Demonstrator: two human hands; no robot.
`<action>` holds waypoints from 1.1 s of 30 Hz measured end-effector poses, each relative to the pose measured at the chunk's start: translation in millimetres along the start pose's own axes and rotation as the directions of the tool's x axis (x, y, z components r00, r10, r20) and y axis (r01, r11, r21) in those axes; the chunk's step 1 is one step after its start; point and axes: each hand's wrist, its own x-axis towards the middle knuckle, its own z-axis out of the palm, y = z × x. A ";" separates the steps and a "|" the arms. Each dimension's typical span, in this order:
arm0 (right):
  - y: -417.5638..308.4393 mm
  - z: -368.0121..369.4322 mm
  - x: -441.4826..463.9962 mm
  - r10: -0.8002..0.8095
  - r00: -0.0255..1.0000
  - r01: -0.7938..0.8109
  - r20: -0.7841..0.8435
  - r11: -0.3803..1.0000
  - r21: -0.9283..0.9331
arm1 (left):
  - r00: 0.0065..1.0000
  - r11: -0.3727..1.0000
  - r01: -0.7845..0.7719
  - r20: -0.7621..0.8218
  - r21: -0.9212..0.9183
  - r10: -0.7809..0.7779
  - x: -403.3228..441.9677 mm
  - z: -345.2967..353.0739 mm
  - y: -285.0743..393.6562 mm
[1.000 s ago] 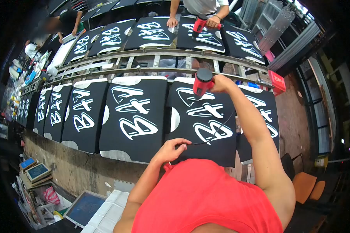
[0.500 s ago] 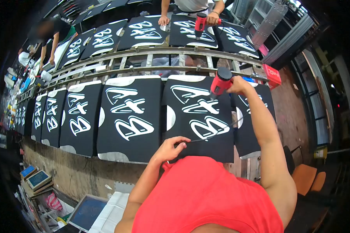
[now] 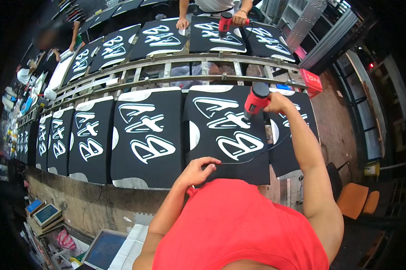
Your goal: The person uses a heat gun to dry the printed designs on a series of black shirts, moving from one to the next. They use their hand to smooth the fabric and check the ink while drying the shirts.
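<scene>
My right hand grips a red heat gun with a black round back end, its nozzle pointing down over the white lettering of a black printed fabric panel. The fingers of my left hand are bent around a thin black cord near that panel's lower left edge. The cord runs right across the panel, below the lettering. Another black panel with the same lettering lies to the left, and one more lies partly under my right forearm.
A metal rack runs behind the panels. Across it, a co-worker's hand holds another red heat gun over a far row of panels. A red box sits at the right. Framed screens lie lower left.
The heat gun in my right hand has moved right and slightly down over the panel since the first frame. The view has shifted a little. My left hand remains by the cord.
</scene>
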 end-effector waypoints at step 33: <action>-77.1 33.4 7.7 -0.357 0.933 0.359 0.040 0.928 -0.095 | 0.998 0.998 -0.057 -0.044 -0.039 0.055 -7.8 2.1 -13.2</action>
